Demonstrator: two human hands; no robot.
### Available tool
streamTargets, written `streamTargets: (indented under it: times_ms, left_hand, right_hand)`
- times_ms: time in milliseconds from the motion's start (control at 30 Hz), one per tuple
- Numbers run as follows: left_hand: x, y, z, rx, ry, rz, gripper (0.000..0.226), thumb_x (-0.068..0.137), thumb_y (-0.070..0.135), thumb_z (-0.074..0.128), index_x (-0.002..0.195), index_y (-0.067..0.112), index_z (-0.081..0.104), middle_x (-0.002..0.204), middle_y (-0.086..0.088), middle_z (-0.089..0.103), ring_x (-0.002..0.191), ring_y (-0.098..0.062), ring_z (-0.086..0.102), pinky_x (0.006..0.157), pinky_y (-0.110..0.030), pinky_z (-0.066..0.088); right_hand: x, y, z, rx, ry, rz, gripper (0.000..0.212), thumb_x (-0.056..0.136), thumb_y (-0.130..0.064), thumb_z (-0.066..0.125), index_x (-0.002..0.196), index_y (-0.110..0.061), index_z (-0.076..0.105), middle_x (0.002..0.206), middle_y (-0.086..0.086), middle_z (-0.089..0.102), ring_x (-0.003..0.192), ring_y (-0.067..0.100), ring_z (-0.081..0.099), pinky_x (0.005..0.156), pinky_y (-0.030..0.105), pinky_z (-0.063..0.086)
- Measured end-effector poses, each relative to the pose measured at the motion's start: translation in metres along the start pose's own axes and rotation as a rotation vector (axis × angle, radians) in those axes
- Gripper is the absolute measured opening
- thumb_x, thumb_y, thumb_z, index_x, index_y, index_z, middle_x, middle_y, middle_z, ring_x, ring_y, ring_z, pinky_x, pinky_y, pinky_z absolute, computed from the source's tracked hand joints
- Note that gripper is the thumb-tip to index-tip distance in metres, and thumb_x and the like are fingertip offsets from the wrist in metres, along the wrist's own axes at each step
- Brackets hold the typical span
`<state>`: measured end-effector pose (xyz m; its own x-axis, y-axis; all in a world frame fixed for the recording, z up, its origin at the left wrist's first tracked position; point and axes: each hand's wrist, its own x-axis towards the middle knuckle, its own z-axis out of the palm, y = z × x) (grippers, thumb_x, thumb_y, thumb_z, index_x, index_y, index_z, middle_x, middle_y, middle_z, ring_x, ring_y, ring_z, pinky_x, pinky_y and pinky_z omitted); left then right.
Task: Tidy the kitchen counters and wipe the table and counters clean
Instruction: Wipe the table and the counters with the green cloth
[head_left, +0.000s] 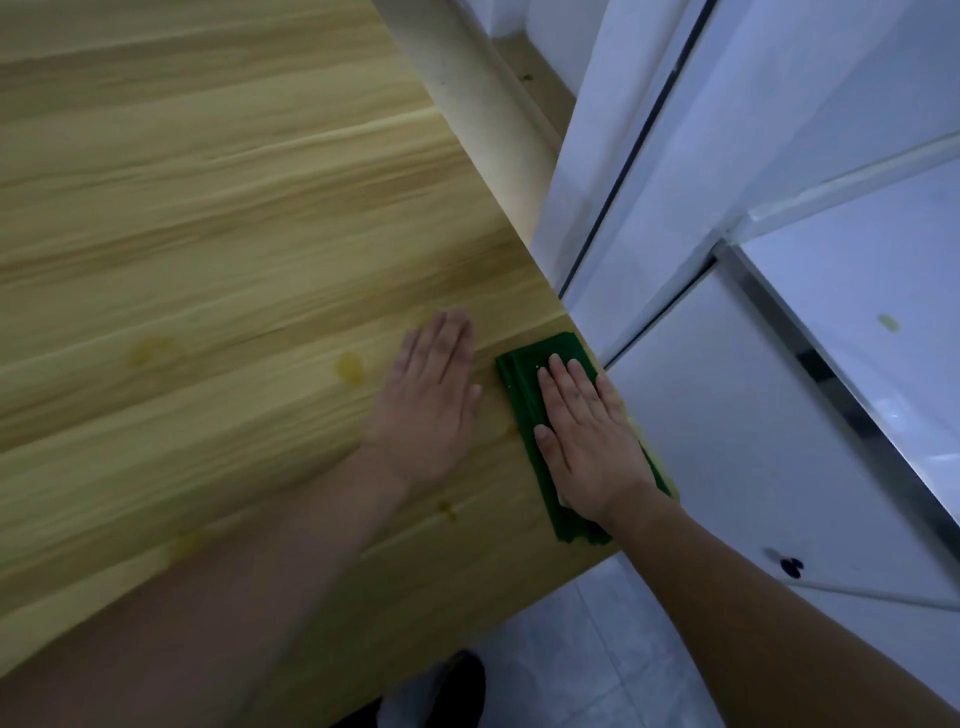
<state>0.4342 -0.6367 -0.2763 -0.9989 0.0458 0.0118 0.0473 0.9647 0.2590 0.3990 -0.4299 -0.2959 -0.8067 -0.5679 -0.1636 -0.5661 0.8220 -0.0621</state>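
Note:
A folded green cloth (524, 384) lies at the right edge of the light wooden table (208, 234). My right hand (584, 436) presses flat on the cloth with straight fingers. My left hand (428, 400) rests flat on the bare wood just left of the cloth, fingers straight and together. Yellowish stains (350, 366) mark the tabletop to the left of my hands, with a smaller dark spot (447, 509) near my left wrist.
A white fridge or cabinet (727, 260) stands tight against the table's right edge. Its lower door (737, 441) has a dark hole near the bottom. Pale floor tiles (597, 649) show below the table corner, with a dark shoe (457, 680) on them.

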Motion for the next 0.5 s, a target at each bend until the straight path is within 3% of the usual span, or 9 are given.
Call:
streamTargets:
  times_ms: [67, 167, 233, 367, 500]
  left_hand:
    - [-0.023, 0.006, 0.005, -0.024, -0.075, 0.016, 0.058, 0.1, 0.022, 0.03, 0.153, 0.006, 0.012, 0.161, -0.008, 0.009, 0.148, -0.025, 0.009, 0.121, -0.041, 0.011]
    - [-0.039, 0.001, 0.005, -0.017, -0.267, 0.085, 0.069, 0.097, 0.011, 0.038, 0.153, 0.013, -0.003, 0.161, 0.001, -0.008, 0.147, -0.019, -0.001, 0.121, -0.032, 0.005]
    - [-0.045, -0.005, 0.0, 0.061, -0.327, 0.143, 0.069, 0.097, 0.01, 0.038, 0.154, 0.013, -0.001, 0.161, 0.001, -0.006, 0.147, -0.02, 0.003, 0.12, -0.032, 0.01]
    - [-0.06, -0.016, -0.012, 0.1, -0.352, 0.14, 0.061, 0.098, 0.009, 0.034, 0.154, 0.013, 0.009, 0.162, -0.001, 0.004, 0.147, -0.02, 0.009, 0.118, -0.034, 0.02]
    - [-0.064, -0.026, -0.017, 0.036, -0.277, 0.139, 0.064, 0.095, 0.005, 0.038, 0.153, 0.015, 0.015, 0.161, 0.001, 0.006, 0.148, -0.015, 0.009, 0.116, -0.022, 0.006]
  right_hand:
    - [-0.011, -0.001, 0.001, 0.011, 0.001, 0.005, 0.063, 0.099, -0.044, 0.003, 0.153, -0.011, 0.004, 0.159, 0.003, -0.006, 0.148, 0.017, -0.007, 0.119, 0.04, -0.004]
    - [-0.028, -0.003, 0.004, 0.032, -0.001, 0.012, 0.064, 0.098, -0.045, 0.002, 0.153, -0.012, 0.003, 0.159, 0.002, -0.005, 0.148, 0.017, -0.007, 0.119, 0.041, -0.004]
    - [-0.035, -0.003, 0.004, 0.052, 0.005, 0.019, 0.064, 0.098, -0.045, 0.002, 0.153, -0.012, 0.004, 0.159, 0.002, -0.003, 0.148, 0.017, -0.006, 0.119, 0.042, -0.003]
    - [-0.04, -0.001, 0.003, 0.073, -0.004, 0.023, 0.064, 0.098, -0.046, 0.002, 0.153, -0.014, 0.005, 0.16, 0.0, -0.003, 0.147, 0.015, -0.009, 0.119, 0.044, -0.004]
    - [-0.033, 0.005, 0.0, 0.09, -0.033, 0.017, 0.064, 0.097, -0.046, 0.004, 0.154, -0.018, 0.0, 0.159, -0.003, -0.01, 0.146, 0.014, -0.015, 0.119, 0.044, -0.007]
